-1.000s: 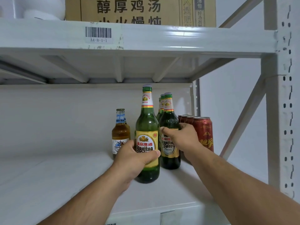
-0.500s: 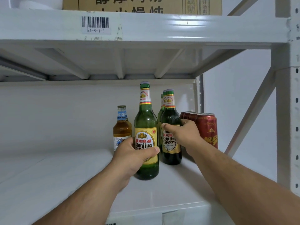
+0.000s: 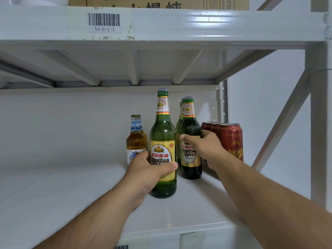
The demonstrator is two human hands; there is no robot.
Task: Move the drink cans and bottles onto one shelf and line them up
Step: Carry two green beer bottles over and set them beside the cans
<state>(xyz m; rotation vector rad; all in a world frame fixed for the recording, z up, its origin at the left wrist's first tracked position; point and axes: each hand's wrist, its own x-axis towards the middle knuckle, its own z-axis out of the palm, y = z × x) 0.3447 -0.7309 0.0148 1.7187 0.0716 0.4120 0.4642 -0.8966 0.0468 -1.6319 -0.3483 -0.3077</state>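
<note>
On the white shelf [image 3: 53, 200] my left hand [image 3: 147, 175] grips a tall green beer bottle with a yellow label [image 3: 163, 141], standing upright near the front. My right hand [image 3: 206, 146] grips a second green bottle with a gold label [image 3: 190, 126] just behind and to the right. More green bottles [image 3: 180, 114] stand in a row behind it, mostly hidden. A small amber bottle with a blue neck label [image 3: 136, 139] stands behind on the left. A row of red cans [image 3: 231, 139] runs back along the right side.
An upper shelf [image 3: 161, 24] with a barcode sticker hangs close above the bottle tops, carrying a cardboard box [image 3: 158, 2]. The rack's upright post [image 3: 319, 123] and a diagonal brace [image 3: 283, 123] stand at the right. White wall behind.
Both hands keep their grips. The front bottle has shifted slightly back along the shelf, and the view has moved closer and tilted down a little.
</note>
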